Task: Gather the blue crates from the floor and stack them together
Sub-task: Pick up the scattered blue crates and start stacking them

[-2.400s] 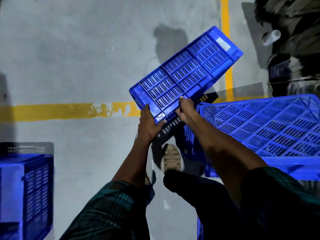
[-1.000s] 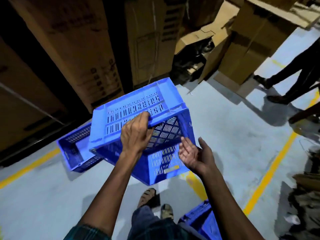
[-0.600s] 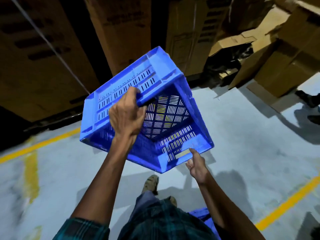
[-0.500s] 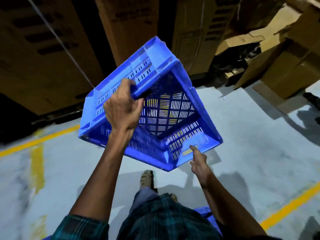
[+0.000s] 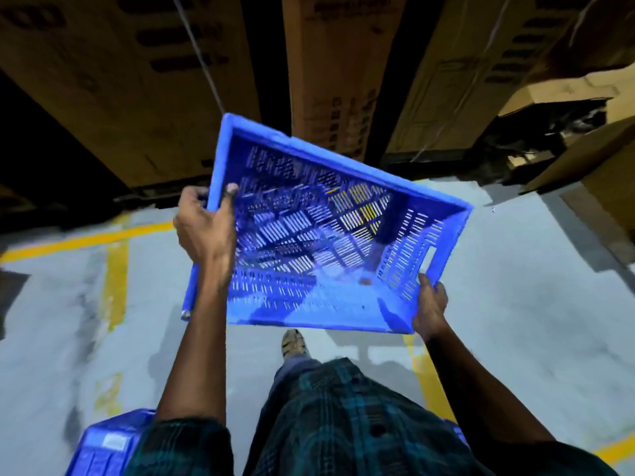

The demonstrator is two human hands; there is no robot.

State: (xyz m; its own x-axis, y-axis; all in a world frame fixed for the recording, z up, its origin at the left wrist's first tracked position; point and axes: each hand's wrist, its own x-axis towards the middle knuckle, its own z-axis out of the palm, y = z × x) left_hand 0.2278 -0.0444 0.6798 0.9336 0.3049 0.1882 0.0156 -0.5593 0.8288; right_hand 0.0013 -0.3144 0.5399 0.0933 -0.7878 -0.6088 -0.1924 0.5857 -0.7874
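I hold a blue slotted plastic crate [image 5: 319, 235] in the air in front of me, its open side turned toward me so its inside and slotted bottom show. My left hand [image 5: 206, 228] grips the crate's left rim, thumb inside and fingers outside. My right hand [image 5: 429, 304] holds its lower right corner, just below a handle slot. A second blue crate [image 5: 106, 444] shows partly at the bottom left, under my left sleeve. A sliver of another blue crate [image 5: 457, 432] peeks out behind my right arm.
Tall brown cardboard boxes [image 5: 330, 63] stand in a row ahead, with dark gaps between them and crumpled cardboard [image 5: 584, 159] at the right. The grey concrete floor [image 5: 515, 304] carries yellow painted lines [image 5: 117, 269]. My foot [image 5: 293, 343] is below the crate.
The crate has swung round so its open side faces me. My left hand moved to the left rim, and my right hand took hold of the lower right corner.
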